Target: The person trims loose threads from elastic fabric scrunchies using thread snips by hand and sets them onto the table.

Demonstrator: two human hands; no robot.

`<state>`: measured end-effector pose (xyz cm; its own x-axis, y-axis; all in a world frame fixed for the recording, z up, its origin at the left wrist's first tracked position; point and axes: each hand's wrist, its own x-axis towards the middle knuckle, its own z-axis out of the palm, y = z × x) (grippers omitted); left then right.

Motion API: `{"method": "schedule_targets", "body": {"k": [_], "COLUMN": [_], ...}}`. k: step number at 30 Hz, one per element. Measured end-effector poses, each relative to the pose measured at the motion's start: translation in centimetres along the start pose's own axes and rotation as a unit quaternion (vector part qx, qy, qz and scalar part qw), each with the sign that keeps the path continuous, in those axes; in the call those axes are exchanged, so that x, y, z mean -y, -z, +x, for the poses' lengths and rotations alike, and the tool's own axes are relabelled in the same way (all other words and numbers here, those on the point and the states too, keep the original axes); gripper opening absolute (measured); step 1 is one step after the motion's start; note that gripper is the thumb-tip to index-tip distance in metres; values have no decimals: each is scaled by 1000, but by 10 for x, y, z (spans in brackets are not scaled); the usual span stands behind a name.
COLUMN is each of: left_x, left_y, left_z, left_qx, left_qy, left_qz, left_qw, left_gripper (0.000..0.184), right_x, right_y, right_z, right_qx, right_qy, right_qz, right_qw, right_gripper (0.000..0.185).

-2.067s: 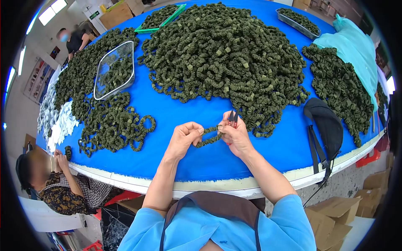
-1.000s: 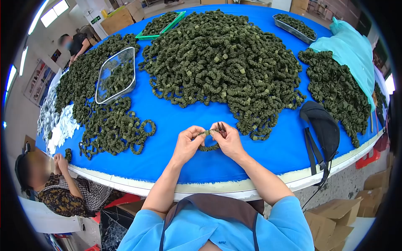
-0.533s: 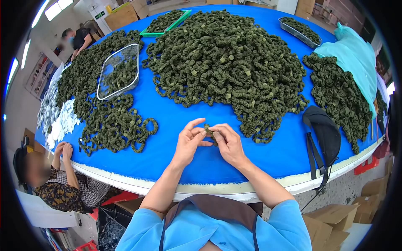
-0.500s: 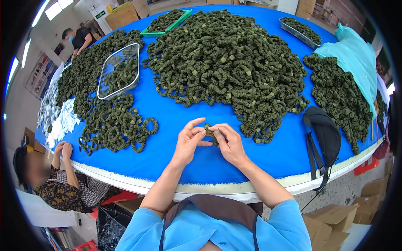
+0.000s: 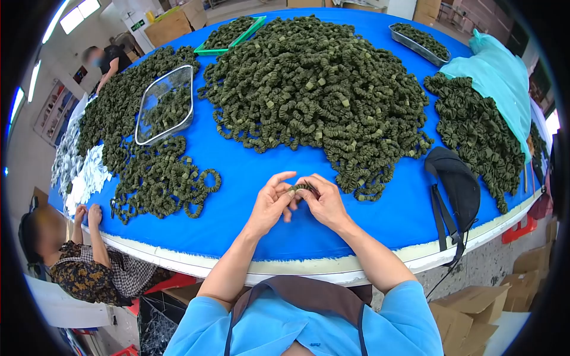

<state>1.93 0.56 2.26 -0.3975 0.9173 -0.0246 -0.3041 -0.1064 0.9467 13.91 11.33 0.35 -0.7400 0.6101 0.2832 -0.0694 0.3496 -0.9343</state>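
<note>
Between my hands, above the blue tabletop near its front edge, is a dark green scrunchie [image 5: 304, 187], a gathered fabric ring partly hidden by my fingers. My left hand [image 5: 274, 199] pinches its left end with thumb and index finger, the other fingers loosely curled. My right hand [image 5: 323, 202] grips it from the other side, thumb and fingers pressed together. Just beyond my hands rises a large heap of the same scrunchies [image 5: 314, 89].
A wire basket [image 5: 138, 121] and a green tray [image 5: 252, 37] stand left, a metal tray [image 5: 409, 41] back right. A black bag [image 5: 454, 184] lies at right, near a teal plastic sack [image 5: 496, 77]. One person [image 5: 83, 261] sits at left; another [image 5: 113, 62] leans in behind.
The scrunchie has turned from roughly upright to more level between my fingers, and my right hand has closed further round it. The seated person's hands have moved apart slightly.
</note>
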Motion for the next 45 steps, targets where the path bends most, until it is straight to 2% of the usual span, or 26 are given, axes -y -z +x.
{"method": "schedule_targets", "body": {"k": [4, 5, 9, 12, 14, 16, 17, 19, 21, 25, 29, 30, 34, 35, 37, 39, 42, 44, 45], "left_x": [7, 8, 10, -3, -30, -51, -60, -67, -53, -25, -33, -35, -47, -51, -63, -69, -66, -56, -51], "left_y": [5, 3, 1, 8, 17, 47, 64, 101, 149, 173, 178, 177, 166, 159, 132, 102, 67, 46, 38], "left_z": [-2, -2, -4, 0, 1, -6, -12, -24, -35, -58, -58, -58, -63, -66, -69, -67, -61, -58, -56], "left_qx": [-37, -29, -86, -114, -254, -360, -381, -409, -320, -329, -381, -386, -428, -429, -366, -278, -184, -103, -92], "left_qy": [-3, -8, -87, -118, -257, -287, -291, -316, -266, -210, -254, -252, -203, -201, -186, -154, -110, -71, -59], "left_qz": [199, 197, 406, 378, 409, 358, 363, 495, 697, 722, 592, 589, 421, 422, 250, 63, 61, 56, 54], "left_qw": [979, 980, 906, 911, 838, 812, 799, 698, 585, 571, 664, 664, 773, 773, 877, 946, 975, 991, 993], "left_gripper": [28, 28, 17, 15, 13, 18, 18, 25, 31, 34, 34, 34, 38, 38, 41, 44, 49, 54, 54], "right_x": [-9, -12, -27, -22, -19, -24, -24, -18, -23, -22, -21, -22, -27, -26, -15, 0, 32, 57, 55], "right_y": [-1, -1, -2, 4, 5, 2, 0, -1, -4, -8, -5, -4, -7, -10, -16, -17, -27, -31, -31], "right_z": [0, 0, 1, 4, 6, 5, 4, 2, 2, 6, 5, 5, 4, 4, 5, 4, 3, 0, -2], "right_qx": [-44, -50, 9, -29, -51, -50, -27, -34, -21, -18, -20, -14, -29, -27, -20, -24, -22, -25, -37], "right_qy": [-75, -71, -91, -83, -80, -73, -65, -55, -41, -41, -82, -81, -72, -74, -56, -46, 9, 8, -3], "right_qz": [54, 48, 87, 109, 138, 136, 144, 71, 45, 47, 18, 15, 47, 47, 21, -12, 9, 35, 31], "right_qw": [995, 995, 992, 990, 986, 987, 987, 995, 998, 998, 996, 996, 996, 996, 998, 999, 1000, 999, 999], "right_gripper": [5, 5, 9, 12, 16, 21, 21, 22, 23, 22, 19, 19, 18, 18, 19, 21, 27, 25, 25]}}
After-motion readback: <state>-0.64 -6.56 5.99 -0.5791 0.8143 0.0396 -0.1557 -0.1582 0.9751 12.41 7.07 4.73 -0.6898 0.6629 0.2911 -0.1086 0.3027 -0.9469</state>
